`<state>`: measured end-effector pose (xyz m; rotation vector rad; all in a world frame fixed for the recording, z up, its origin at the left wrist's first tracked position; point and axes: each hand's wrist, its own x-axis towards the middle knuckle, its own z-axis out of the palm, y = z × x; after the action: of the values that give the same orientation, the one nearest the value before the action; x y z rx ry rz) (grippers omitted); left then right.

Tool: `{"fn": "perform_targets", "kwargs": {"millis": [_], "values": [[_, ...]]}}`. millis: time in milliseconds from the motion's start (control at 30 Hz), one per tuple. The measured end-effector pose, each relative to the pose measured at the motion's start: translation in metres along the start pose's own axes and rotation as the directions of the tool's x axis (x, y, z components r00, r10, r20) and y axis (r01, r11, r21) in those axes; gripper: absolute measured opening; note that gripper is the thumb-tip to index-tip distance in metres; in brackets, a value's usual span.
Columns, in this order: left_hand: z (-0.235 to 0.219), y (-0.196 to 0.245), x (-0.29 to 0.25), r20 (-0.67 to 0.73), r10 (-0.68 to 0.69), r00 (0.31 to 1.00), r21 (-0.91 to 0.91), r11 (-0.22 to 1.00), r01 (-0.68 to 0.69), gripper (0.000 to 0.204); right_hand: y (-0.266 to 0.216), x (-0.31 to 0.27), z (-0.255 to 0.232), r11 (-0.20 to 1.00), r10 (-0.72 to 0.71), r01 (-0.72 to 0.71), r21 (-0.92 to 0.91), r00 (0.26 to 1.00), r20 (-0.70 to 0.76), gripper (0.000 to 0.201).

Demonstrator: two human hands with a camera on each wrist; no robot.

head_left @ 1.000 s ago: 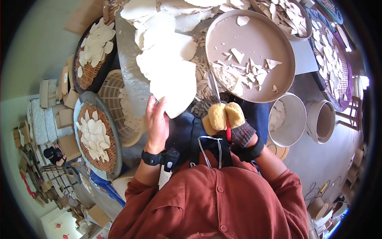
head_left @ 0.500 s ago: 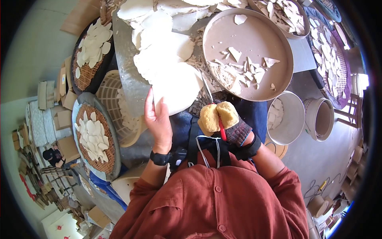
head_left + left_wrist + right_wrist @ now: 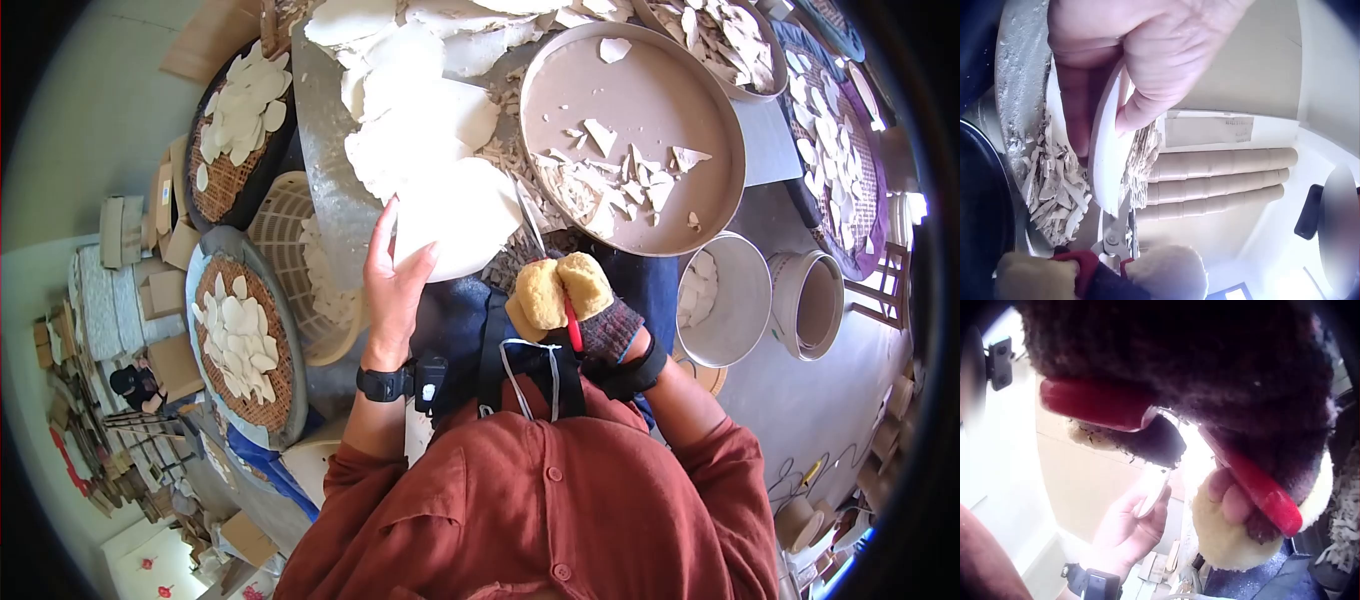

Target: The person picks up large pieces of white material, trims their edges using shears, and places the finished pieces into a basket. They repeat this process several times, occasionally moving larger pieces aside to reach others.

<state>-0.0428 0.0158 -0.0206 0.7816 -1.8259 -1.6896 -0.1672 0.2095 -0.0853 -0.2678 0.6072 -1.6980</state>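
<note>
My left hand (image 3: pixel 393 300) pinches a thin white rounded sheet (image 3: pixel 460 225) at its edge, thumb on one face and fingers on the other, as the left wrist view shows. In my right hand (image 3: pixel 608 332), which wears a dark knitted glove with yellow foam pads (image 3: pixel 565 290) about the fingers, are scissors with red handles (image 3: pixel 1260 494). The scissors' metal blades (image 3: pixel 1113 237) meet the sheet's edge in the left wrist view. Behind the sheet, more white sheets (image 3: pixel 375 120) lie piled on the metal table (image 3: pixel 325 180), their surfaces washed out by glare.
A large round tray (image 3: pixel 640 100) with broken white scraps stands at the back right. Scraps (image 3: pixel 1054 194) heap near the blades. To the left are a plastic basket (image 3: pixel 280 210) and round woven trays (image 3: pixel 275 330) of white pieces. A white bucket (image 3: pixel 735 300) stands at the right.
The white sheet has turned in my left hand, its lower tip swinging up and its body widening to the right. My left fingers have spread along its edge. The right hand keeps the scissors nearby.
</note>
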Motion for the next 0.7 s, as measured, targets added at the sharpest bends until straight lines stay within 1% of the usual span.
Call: {"fn": "perform_targets", "kwargs": {"millis": [33, 67, 100, 133, 167, 233, 267, 367, 433, 467, 533, 567, 633, 667, 700], "values": [[0.004, 0.001, -0.002, -0.086, -0.011, 0.996, -0.077, 0.997, 0.004, 0.059, 0.003, 0.000, -0.003, 0.985, 0.043, -0.046, -0.163, 0.999, -0.027, 0.023], [0.011, 0.002, -0.005, -0.171, -0.026, 0.985, -0.154, 0.988, 0.000, 0.059, 0.005, 0.001, -0.006, 0.942, 0.080, -0.094, -0.322, 0.995, -0.058, 0.023], [0.019, 0.002, -0.008, -0.254, -0.048, 0.966, -0.227, 0.974, -0.012, 0.059, 0.005, 0.001, -0.001, 0.971, 0.029, -0.036, -0.236, 0.999, -0.034, 0.024], [0.028, 0.005, -0.011, -0.339, -0.049, 0.939, -0.295, 0.954, -0.057, 0.061, 0.006, 0.001, 0.004, 0.989, -0.022, 0.020, -0.144, 1.000, -0.011, 0.025], [0.038, 0.006, -0.015, -0.353, -0.035, 0.935, -0.269, 0.961, -0.065, 0.062, 0.006, 0.002, 0.009, 0.996, -0.073, 0.073, -0.051, 0.997, 0.012, 0.026], [0.055, 0.007, -0.020, -0.379, -0.007, 0.925, -0.220, 0.972, -0.082, 0.062, -0.003, 0.001, 0.025, 0.991, -0.036, 0.036, 0.128, 0.999, -0.001, 0.026], [0.056, 0.006, -0.017, -0.396, 0.011, 0.918, -0.199, 0.975, -0.097, 0.061, -0.004, 0.001, 0.030, 0.972, 0.009, 0.000, 0.236, 0.999, -0.038, 0.026], [0.037, 0.003, -0.009, -0.213, -0.117, 0.970, -0.313, 0.949, 0.046, 0.060, 0.000, 0.002, 0.025, 0.991, -0.015, 0.020, 0.130, 0.999, -0.040, 0.025], [0.037, 0.012, -0.008, -0.179, -0.137, 0.974, -0.306, 0.949, 0.077, 0.060, 0.005, 0.014, 0.010, 0.991, -0.085, 0.076, 0.113, 0.993, 0.079, 0.024], [0.036, 0.016, -0.008, -0.161, -0.145, 0.976, -0.302, 0.949, 0.091, 0.061, 0.013, 0.015, 0.002, 0.998, -0.069, 0.069, -0.004, 0.998, -0.010, 0.025], [0.033, 0.015, -0.010, -0.150, -0.177, 0.973, -0.292, 0.948, 0.128, 0.060, 0.026, 0.016, -0.010, 0.974, -0.037, -0.007, -0.226, 0.982, -0.186, 0.029], [0.033, 0.014, -0.009, -0.139, -0.192, 0.972, -0.286, 0.947, 0.147, 0.060, 0.029, 0.013, -0.015, 0.940, -0.072, 0.020, -0.341, 0.988, -0.139, 0.031], [0.027, 0.014, -0.007, -0.100, -0.220, 0.970, -0.274, 0.944, 0.186, 0.060, 0.025, 0.010, -0.013, 0.830, -0.141, 0.094, -0.550, 0.989, -0.044, 0.034], [0.024, 0.015, -0.005, -0.089, -0.240, 0.967, -0.267, 0.941, 0.209, 0.060, 0.022, 0.005, -0.012, 0.932, -0.066, 0.021, -0.361, 0.992, -0.111, 0.030], [0.023, 0.016, -0.004, -0.079, -0.258, 0.963, -0.258, 0.938, 0.231, 0.060, 0.019, 0.003, -0.008, 0.964, -0.023, -0.012, -0.267, 0.991, -0.128, 0.031]]}}
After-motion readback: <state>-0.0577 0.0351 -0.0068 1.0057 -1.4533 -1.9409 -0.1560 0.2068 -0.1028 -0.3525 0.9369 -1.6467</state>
